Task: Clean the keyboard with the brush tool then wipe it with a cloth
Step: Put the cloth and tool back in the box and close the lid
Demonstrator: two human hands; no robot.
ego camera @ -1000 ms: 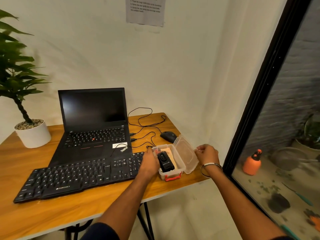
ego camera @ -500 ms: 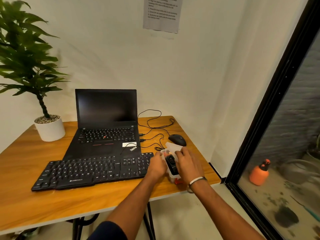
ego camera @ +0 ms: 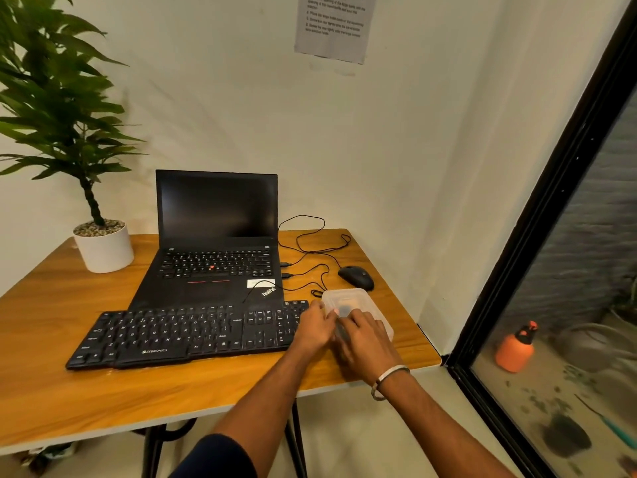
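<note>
Both hands rest on a small clear plastic box (ego camera: 358, 301) at the right end of the wooden table (ego camera: 62, 305). The box lid lies flat over the box, and a dark item shows through it, too blurred to name. The left hand (ego camera: 315, 327) sits at the box's left edge with its fingers curled against the lid's side, just beside the right end of the black keyboard (ego camera: 186, 334). The right hand (ego camera: 362, 339) lies on top of the lid, fingers spread and pressed down flat, covering the near half of the box; a pale bangle (ego camera: 389, 377) circles that wrist. Whether either hand grips anything besides the box I cannot tell, as motion blur smears the fingers.

The keyboard lies across the middle of the table, slightly slanted, in front of an open black laptop (ego camera: 215, 236) with a dark screen. A black mouse (ego camera: 356, 276) sits behind the box, near it but apart, with thin black cables (ego camera: 310, 243) looping from the laptop's right side. A potted plant (ego camera: 103, 246) in a white pot stands at the far left corner. A printed sheet (ego camera: 334, 27) hangs on the wall above. Beyond the glass at right, an orange spray bottle (ego camera: 515, 348) stands on the ground
</note>
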